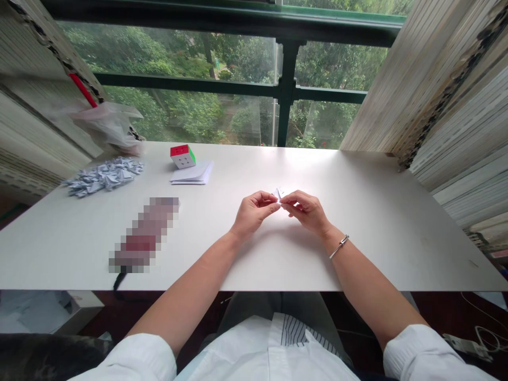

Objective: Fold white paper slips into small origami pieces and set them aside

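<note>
While the small folded paper (278,194) points up-frame just right of centre, its long axis seemingly upright, the left hand (253,212) and right hand (307,210) pinch its lower end between fingertips — neither clearly nearer.

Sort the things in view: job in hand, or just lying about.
In the job: small paper piece, held by left hand and right hand; probably folded-paper pile and white paper stack.
Seemingly lying about: puzzle cube, pixelated object, plastic bag.
</note>
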`<state>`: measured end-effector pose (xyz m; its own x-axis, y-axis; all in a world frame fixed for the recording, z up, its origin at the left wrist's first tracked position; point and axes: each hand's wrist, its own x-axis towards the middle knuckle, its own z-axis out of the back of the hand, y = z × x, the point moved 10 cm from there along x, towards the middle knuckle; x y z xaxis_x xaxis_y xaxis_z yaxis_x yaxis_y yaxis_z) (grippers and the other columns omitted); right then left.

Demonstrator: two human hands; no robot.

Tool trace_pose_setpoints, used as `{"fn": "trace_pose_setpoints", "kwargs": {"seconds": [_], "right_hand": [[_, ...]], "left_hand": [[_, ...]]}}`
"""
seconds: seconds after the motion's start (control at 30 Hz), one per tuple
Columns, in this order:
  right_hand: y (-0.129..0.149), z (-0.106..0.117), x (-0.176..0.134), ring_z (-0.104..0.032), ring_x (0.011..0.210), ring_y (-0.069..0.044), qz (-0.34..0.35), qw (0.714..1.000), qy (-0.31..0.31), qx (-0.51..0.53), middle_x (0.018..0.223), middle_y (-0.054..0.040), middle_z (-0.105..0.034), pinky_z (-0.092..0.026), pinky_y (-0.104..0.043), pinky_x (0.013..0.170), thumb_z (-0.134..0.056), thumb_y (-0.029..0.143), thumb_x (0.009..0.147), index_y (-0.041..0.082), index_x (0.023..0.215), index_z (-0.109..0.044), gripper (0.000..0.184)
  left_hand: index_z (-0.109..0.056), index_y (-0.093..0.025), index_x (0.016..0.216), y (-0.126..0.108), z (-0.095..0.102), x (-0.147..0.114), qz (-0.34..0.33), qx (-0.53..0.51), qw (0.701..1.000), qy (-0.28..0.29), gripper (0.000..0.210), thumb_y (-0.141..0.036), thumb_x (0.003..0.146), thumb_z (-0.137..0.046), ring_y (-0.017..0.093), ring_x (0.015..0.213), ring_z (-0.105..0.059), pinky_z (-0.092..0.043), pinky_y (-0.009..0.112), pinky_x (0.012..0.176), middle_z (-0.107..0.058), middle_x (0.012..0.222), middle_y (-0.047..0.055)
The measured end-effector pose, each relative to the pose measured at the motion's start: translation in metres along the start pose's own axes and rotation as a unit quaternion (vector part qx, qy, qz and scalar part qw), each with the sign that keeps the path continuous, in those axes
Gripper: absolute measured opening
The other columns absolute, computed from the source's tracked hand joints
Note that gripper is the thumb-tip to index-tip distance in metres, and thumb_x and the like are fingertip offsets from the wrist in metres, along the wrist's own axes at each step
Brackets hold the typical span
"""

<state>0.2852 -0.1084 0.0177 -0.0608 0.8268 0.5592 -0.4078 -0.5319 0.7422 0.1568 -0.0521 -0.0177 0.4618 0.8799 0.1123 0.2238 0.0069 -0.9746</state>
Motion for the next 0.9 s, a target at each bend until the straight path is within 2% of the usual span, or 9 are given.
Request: {"fn": "trace_pose_setpoints", "kwargs": {"seconds": [0.13,0.33,0.53,0.67,0.9], "right_hand": [[0.002,0.003,0.001,-0.063,0.066,-0.013,-0.003,1.000,-0.018,0.022,0.085,-0.0021,-0.065,-0.063,-0.030,0.059,-0.065,0.035,0.087,0.023,0.093,-0.070,0.015],[-0.005,0.000,0.001,-0.064,0.063,-0.013,-0.051,0.996,-0.032,0.069,0.078,-0.0011,-0.066,-0.063,-0.032,0.059,-0.067,0.037,0.084,0.020,0.086,-0.068,0.018],[-0.007,0.001,0.000,-0.065,0.067,-0.014,-0.066,0.995,-0.027,0.076,0.081,-0.0014,-0.065,-0.062,-0.032,0.059,-0.069,0.038,0.083,0.021,0.087,-0.069,0.018],[-0.008,0.000,-0.001,-0.066,0.064,-0.014,-0.072,0.993,-0.020,0.091,0.079,-0.0006,-0.064,-0.060,-0.030,0.056,-0.069,0.038,0.083,0.022,0.087,-0.069,0.017],[-0.017,-0.014,-0.002,-0.066,0.057,-0.014,-0.140,0.973,0.024,0.181,0.063,0.0025,-0.062,-0.057,-0.028,0.055,-0.071,0.041,0.081,0.020,0.081,-0.065,0.022]], "left_hand": [[-0.071,-0.016,0.079,-0.002,-0.001,0.000,-0.024,0.015,1.000,0.001,0.023,-0.030,0.065,-0.083,0.016,0.080,-0.064,-0.050,0.030,0.077,-0.070,0.084,0.003],[-0.072,-0.016,0.077,-0.004,0.001,0.000,-0.060,0.016,0.998,-0.015,0.022,-0.032,0.067,-0.082,0.018,0.082,-0.065,-0.051,0.032,0.080,-0.071,0.088,0.005],[-0.073,-0.017,0.080,-0.001,0.000,0.001,-0.054,0.024,0.998,-0.013,0.021,-0.032,0.068,-0.081,0.018,0.080,-0.066,-0.052,0.031,0.077,-0.072,0.084,0.004],[-0.073,-0.017,0.084,-0.001,-0.002,0.001,-0.058,0.033,0.998,0.005,0.019,-0.031,0.072,-0.078,0.018,0.080,-0.066,-0.053,0.033,0.079,-0.072,0.085,0.004],[-0.070,-0.017,0.084,-0.007,-0.009,-0.003,-0.075,0.061,0.994,0.051,0.016,-0.031,0.078,-0.073,0.019,0.082,-0.065,-0.053,0.036,0.081,-0.069,0.086,0.005]]}}
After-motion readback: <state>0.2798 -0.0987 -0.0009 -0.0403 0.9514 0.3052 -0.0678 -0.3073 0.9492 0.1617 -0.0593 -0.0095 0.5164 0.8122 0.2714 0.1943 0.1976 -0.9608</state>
